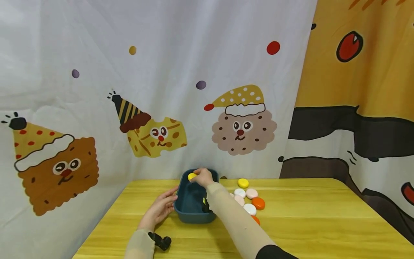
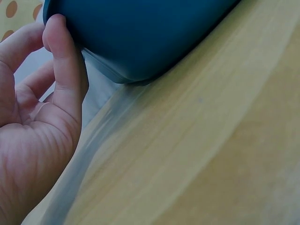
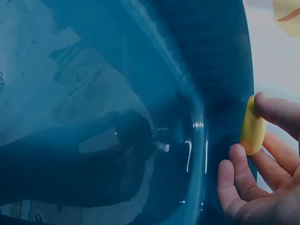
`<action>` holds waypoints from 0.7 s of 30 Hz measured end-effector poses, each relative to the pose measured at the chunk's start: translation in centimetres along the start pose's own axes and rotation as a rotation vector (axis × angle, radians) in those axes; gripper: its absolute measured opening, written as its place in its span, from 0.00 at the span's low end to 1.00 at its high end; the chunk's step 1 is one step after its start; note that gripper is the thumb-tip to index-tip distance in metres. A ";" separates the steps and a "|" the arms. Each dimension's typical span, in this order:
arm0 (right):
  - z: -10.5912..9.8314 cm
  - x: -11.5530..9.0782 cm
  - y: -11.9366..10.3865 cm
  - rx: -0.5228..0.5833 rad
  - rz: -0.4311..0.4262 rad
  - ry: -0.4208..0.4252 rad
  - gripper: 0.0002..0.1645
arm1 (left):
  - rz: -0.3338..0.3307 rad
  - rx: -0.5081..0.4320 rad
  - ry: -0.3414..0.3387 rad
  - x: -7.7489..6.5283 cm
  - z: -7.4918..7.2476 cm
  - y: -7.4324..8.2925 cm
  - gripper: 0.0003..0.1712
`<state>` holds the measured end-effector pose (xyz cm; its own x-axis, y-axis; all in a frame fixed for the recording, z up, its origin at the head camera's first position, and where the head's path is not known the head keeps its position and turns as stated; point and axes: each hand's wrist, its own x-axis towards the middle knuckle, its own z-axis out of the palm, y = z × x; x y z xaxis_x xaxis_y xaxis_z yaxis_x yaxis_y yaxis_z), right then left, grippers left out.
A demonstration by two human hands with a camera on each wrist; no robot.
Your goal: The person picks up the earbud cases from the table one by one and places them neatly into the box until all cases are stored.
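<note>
A dark blue rectangular bin (image 1: 195,217) stands on the wooden table, its open top facing up. My right hand (image 1: 204,177) is over the far end of the bin and pinches a yellow round disc (image 1: 192,176) between thumb and fingers. The right wrist view shows that yellow disc (image 3: 253,126) held on edge near the bin's wall (image 3: 225,89). At the bin's left side, my left hand (image 1: 160,208) touches the outer wall with its fingers extended. In the left wrist view, fingertips (image 2: 57,35) rest against the bin near its rim.
Right of the bin lie several loose discs: a yellow one (image 1: 243,183), white ones (image 1: 249,209), pale pink ones (image 1: 252,193) and orange ones (image 1: 258,203). My right forearm partly hides some. A printed curtain (image 1: 181,72) hangs behind the wooden table (image 1: 307,216).
</note>
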<state>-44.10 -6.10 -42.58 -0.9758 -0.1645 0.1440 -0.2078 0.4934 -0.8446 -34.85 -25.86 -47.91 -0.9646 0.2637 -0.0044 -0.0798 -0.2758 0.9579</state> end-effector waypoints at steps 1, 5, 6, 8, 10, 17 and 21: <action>0.1 0.0 0.1 -0.001 0.005 -0.001 0.26 | -0.001 -0.002 0.001 0.0 0.0 0.0 0.36; 0.3 0.1 0.6 -0.009 0.011 -0.003 0.27 | -0.007 -0.008 0.012 -0.1 0.0 -0.1 0.36; 0.3 0.2 0.7 -0.007 0.016 -0.005 0.27 | -0.007 -0.010 0.012 -0.1 0.0 -0.1 0.36; 0.3 0.3 1.0 -0.008 0.023 -0.011 0.27 | -0.006 -0.012 0.010 -0.2 -0.1 -0.1 0.36; 0.3 0.3 1.2 -0.014 0.028 -0.020 0.27 | -0.007 -0.017 0.006 -0.2 -0.1 -0.1 0.35; -0.1 0.3 1.4 -0.016 -0.012 -0.064 0.26 | -0.003 -0.019 -0.012 0.0 0.0 0.0 0.36; -0.2 0.1 1.3 0.007 0.015 -0.093 0.26 | 0.007 -0.015 -0.031 0.2 -0.1 0.0 0.35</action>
<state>-44.50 -5.37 -43.54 -0.9683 -0.2356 0.0829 -0.1921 0.4902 -0.8502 -35.04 -25.95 -47.94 -0.9569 0.2903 0.0116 -0.0770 -0.2919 0.9533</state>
